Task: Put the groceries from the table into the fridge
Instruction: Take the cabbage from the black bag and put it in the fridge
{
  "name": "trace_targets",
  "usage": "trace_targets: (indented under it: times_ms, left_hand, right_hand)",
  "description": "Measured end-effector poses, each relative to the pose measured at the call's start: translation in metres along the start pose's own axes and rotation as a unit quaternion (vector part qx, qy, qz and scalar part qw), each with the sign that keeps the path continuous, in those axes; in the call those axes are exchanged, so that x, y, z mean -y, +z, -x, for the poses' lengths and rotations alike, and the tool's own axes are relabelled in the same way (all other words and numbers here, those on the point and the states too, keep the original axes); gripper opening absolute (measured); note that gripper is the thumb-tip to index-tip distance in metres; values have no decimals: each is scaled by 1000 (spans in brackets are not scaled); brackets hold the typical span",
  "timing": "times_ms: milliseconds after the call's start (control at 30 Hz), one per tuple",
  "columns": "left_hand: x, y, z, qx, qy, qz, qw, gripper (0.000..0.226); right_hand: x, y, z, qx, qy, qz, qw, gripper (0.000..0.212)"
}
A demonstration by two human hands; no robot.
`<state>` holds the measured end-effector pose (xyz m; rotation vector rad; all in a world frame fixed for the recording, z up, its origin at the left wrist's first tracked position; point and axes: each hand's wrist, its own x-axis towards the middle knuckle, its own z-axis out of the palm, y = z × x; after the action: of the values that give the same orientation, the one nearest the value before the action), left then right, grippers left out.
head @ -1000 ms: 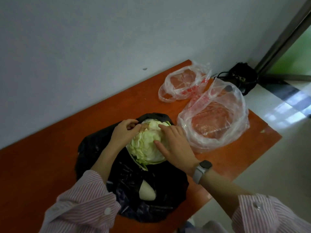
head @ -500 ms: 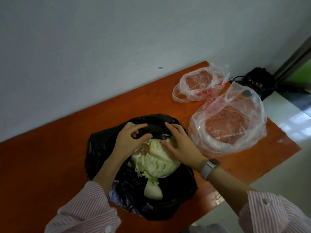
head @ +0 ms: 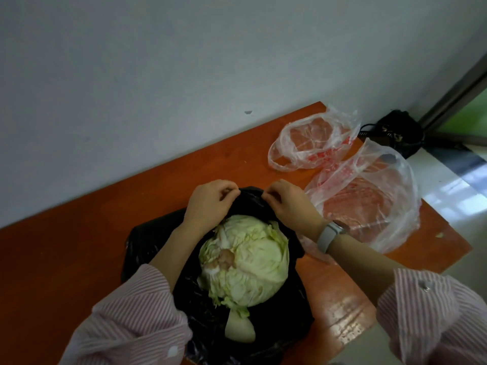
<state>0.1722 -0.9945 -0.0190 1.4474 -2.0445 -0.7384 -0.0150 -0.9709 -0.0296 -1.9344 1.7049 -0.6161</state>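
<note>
Both grips, left hand (head: 210,204) & right hand (head: 287,204), pinch black bag (head: 284,322) rim.

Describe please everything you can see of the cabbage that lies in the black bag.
The cabbage is a round, pale green head with tightly wrapped, veined leaves and a brownish cut stem facing up. A few outer leaves look loose and ragged at the lower edge. It lies inside the open black plastic bag on the orange table, above a white piece of another vegetable. The left forearm passes close beside it; neither hand holds it.
</note>
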Motion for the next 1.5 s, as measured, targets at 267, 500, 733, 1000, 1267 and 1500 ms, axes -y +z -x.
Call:
trace_targets:
  times_ms: [267, 500, 733, 1000, 1267, 1500]
  left_hand:
    - [62, 24, -1, 298, -278, 91, 909, 57]
    - [33, 5, 36, -11, -162, 77, 984, 27]
    - [0, 18, 99, -70, -180, 70, 979, 30]
    - [-42, 50, 136, -12, -167, 126, 978, 46]
    - [-78, 84, 152, -39, -147, 163, 975, 85]
    - [-88, 98, 156, 155, -126, 162, 966, 85]
  right_hand:
    - [-27, 28, 4, 233, 194, -61, 951, 45]
    - [16, 13, 19, 74, 38, -102, 991, 33]
    - [26, 27, 54, 150, -83, 72, 983, 63]
    - [-35, 12, 154, 42, -119, -64, 990, 56]
    - [-76, 0, 204, 34, 62, -361, 930, 60]
    - [-70, 10, 215, -22, 171, -417, 893, 72]
